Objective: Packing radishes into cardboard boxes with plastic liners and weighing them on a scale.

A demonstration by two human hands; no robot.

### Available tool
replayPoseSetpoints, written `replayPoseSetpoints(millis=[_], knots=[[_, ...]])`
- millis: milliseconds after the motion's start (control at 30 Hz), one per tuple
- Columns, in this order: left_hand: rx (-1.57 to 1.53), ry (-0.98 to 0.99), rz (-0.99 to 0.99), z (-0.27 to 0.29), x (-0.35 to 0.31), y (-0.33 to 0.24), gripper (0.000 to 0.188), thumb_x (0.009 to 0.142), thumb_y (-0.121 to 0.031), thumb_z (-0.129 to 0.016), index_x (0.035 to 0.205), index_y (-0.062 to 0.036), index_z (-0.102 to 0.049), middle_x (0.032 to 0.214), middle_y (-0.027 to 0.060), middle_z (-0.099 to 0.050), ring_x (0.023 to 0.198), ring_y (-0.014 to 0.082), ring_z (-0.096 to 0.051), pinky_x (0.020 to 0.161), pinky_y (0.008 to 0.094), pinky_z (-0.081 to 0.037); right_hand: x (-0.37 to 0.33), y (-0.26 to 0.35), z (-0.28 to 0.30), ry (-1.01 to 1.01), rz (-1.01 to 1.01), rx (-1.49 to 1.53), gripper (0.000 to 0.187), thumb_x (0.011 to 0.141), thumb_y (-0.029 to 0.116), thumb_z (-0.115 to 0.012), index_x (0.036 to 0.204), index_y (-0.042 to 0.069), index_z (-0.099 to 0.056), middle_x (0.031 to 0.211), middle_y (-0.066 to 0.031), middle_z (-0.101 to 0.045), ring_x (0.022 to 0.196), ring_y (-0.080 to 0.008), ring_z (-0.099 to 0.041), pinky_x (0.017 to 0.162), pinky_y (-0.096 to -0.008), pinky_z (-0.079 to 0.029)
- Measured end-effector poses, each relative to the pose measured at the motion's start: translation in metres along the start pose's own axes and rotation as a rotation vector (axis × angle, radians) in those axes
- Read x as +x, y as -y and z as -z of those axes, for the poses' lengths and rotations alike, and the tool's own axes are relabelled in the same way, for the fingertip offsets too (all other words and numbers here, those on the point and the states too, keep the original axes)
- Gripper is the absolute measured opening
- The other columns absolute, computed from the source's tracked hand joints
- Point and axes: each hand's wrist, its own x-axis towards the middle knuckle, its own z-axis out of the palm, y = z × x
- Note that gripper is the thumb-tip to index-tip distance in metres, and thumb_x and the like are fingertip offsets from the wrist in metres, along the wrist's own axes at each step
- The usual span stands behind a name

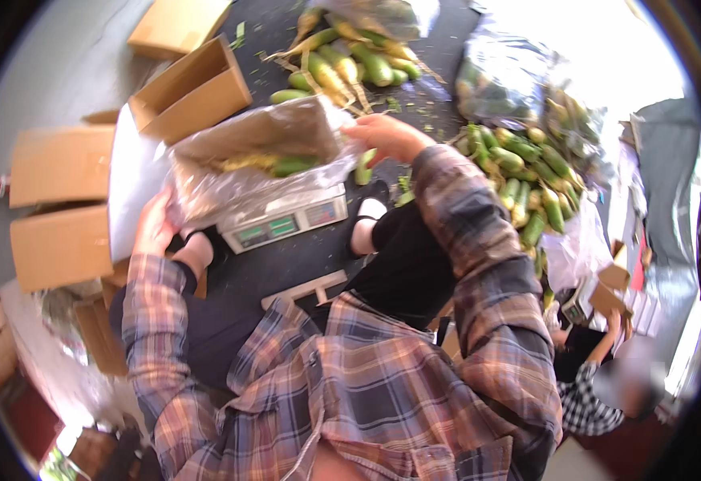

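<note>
In front of me a cardboard box (274, 132) rests on a white digital scale (309, 215). A clear plastic liner (206, 186) hangs out over its rim. Inside lie a few long green-and-yellow radishes (293, 166), partly hidden by the plastic. My left hand (155, 227) is closed on the liner at the box's left end, its fingertips partly covered by the film. At the right end my right hand (391, 136) grips the liner's edge between thumb and fingers. A single green radish (364, 167) lies on the floor just below my right hand.
Radishes with roots (342, 68) lie beyond the box; another heap (527, 176) and filled plastic bags (503, 76) are at right. An open carton (190, 88) and other cartons (62, 164) stand left. At lower right a person (595, 393) works beside small boxes.
</note>
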Motion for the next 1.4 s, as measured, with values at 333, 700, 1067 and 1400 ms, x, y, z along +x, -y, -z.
replayPoseSetpoints(millis=[333,700,1067,1400], knots=[[-0.083,0.012,-0.038,-0.031,-0.001,-0.006,0.028,0.092,-0.019,-0.058,0.109,0.0029,-0.058,0.102,0.0121,-0.065,0.092,0.0219,-0.063,0.081,0.0372,-0.052,0.011,-0.017,0.012,-0.001,-0.068,0.111,0.031,0.093,0.029,-0.054,0.113,0.005,-0.057,0.099,-0.0038,-0.065,0.085,-0.0156,-0.064,0.070,-0.0379,-0.056],[0.025,0.042,-0.043,-0.003,-0.019,-0.034,0.022,0.089,-0.016,-0.060,0.105,-0.0007,-0.060,0.083,0.0053,-0.066,0.070,0.0150,-0.064,0.061,0.0306,-0.056,-0.004,0.006,0.006,-0.141,0.139,0.319,0.022,0.092,0.028,-0.054,0.089,0.008,-0.061,0.084,-0.0015,-0.063,0.082,-0.0142,-0.061,0.072,-0.0354,-0.051],[0.093,0.294,-0.658,-0.110,-0.112,-0.089,0.016,0.096,-0.015,-0.049,0.093,-0.0014,-0.057,0.081,0.0028,-0.053,0.084,0.0164,-0.051,0.087,0.0318,-0.041,-0.059,0.090,-0.039,0.072,0.670,0.651,0.029,0.097,0.025,-0.048,0.104,-0.001,-0.059,0.090,-0.0083,-0.062,0.080,-0.0218,-0.063,0.076,-0.0376,-0.052],[0.541,0.190,-0.642,-0.182,-0.144,-0.082,0.011,0.092,-0.013,-0.056,0.100,-0.0065,-0.060,0.129,0.0161,-0.054,0.125,0.0237,-0.044,0.108,0.0370,-0.026,-0.046,0.095,-0.126,-0.161,1.174,-0.306,0.078,0.083,0.051,-0.060,0.133,-0.005,-0.037,0.138,-0.0288,-0.037,0.125,-0.0436,-0.039,0.103,-0.0466,-0.033]])
